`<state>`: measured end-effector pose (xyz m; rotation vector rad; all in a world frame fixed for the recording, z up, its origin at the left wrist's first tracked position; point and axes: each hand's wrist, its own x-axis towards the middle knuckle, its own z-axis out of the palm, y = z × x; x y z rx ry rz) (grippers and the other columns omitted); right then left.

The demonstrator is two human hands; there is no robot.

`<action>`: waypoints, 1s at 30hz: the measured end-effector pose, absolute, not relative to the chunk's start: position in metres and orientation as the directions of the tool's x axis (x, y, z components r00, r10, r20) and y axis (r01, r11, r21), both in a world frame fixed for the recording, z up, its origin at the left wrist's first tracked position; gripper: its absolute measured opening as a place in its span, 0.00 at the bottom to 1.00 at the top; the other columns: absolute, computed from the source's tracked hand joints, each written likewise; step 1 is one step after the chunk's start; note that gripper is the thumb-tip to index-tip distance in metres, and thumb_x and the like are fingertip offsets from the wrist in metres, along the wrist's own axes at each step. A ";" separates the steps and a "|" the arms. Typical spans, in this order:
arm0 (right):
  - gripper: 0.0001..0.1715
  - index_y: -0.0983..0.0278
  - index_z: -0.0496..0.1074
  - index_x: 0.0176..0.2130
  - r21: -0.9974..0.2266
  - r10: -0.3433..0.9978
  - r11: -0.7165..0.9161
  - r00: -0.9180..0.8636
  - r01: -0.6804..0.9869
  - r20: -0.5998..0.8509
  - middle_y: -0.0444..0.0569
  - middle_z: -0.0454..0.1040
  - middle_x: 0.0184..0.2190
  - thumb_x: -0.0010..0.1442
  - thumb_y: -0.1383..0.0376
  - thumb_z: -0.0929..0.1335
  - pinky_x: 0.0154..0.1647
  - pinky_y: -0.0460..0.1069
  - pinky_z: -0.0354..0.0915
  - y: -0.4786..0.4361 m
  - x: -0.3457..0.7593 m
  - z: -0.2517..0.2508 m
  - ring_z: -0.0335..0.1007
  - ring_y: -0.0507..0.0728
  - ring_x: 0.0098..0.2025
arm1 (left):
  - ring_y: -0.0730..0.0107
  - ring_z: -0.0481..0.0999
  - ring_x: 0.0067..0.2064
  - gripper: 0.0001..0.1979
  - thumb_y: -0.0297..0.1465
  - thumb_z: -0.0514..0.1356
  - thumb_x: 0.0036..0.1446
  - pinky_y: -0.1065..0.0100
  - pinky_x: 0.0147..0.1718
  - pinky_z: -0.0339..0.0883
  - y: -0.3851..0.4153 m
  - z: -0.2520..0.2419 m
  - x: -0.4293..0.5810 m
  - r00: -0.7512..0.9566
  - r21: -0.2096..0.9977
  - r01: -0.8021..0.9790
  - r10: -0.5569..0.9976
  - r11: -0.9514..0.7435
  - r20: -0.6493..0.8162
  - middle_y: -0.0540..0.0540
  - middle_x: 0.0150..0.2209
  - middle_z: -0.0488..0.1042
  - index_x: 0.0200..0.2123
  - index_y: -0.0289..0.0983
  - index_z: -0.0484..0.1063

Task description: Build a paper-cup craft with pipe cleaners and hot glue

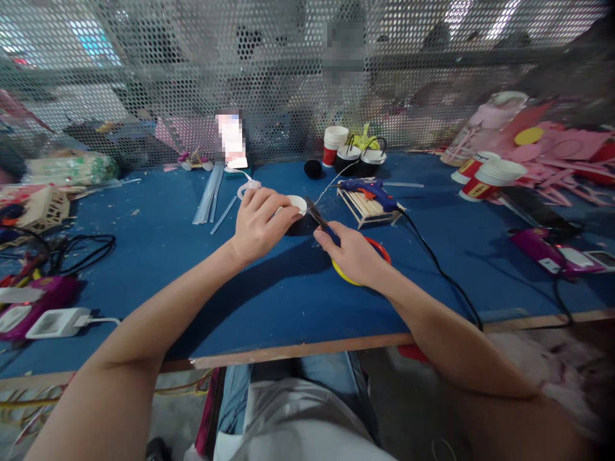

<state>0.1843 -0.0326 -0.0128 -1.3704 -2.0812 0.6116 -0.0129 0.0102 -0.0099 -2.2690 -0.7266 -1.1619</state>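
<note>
My left hand (262, 221) is closed around a small black cup with a white rim (296, 206), holding it on the blue table (269, 294). My right hand (355, 256) grips scissors (318, 216) with yellow and red handle loops (379, 250); the blades point at the cup's rim. A thin wire or string (331, 182) runs from the cup area toward the back of the table.
A blue glue gun (369, 187) rests on a wooden stick rack, its black cord trailing to the table's front edge. Paper cups and black cups with handles (353, 157) stand at the back. Pink craft pieces lie right, power strips and cables left. A perforated metal screen rises behind.
</note>
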 end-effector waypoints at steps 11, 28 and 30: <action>0.15 0.68 0.65 0.40 -0.590 0.933 0.352 -0.224 0.727 0.281 0.55 0.73 0.35 0.60 0.59 0.60 0.36 0.50 0.61 -0.031 0.177 -0.017 0.69 0.59 0.36 | 0.78 0.63 0.24 0.12 0.36 0.59 0.50 0.70 0.28 0.60 -0.015 -0.016 0.023 0.280 0.954 -0.278 0.959 0.110 -0.029 0.52 0.21 0.61 0.23 0.35 0.61; 0.17 0.67 0.66 0.39 -0.624 0.938 0.346 -0.250 0.701 0.240 0.53 0.73 0.32 0.61 0.57 0.59 0.33 0.49 0.60 -0.031 0.179 -0.016 0.69 0.57 0.32 | 0.65 0.66 0.35 0.08 0.34 0.55 0.55 0.61 0.36 0.57 0.002 -0.015 -0.006 0.474 -0.011 0.666 0.412 -0.746 0.778 0.43 0.31 0.70 0.28 0.37 0.67; 0.17 0.67 0.66 0.39 -0.622 0.938 0.346 -0.243 0.702 0.248 0.53 0.73 0.32 0.60 0.57 0.59 0.34 0.50 0.61 -0.031 0.179 -0.016 0.69 0.57 0.33 | 0.67 0.66 0.35 0.09 0.34 0.56 0.54 0.61 0.37 0.57 0.001 -0.015 -0.004 0.405 0.145 0.631 0.484 -0.762 0.776 0.44 0.30 0.70 0.26 0.37 0.68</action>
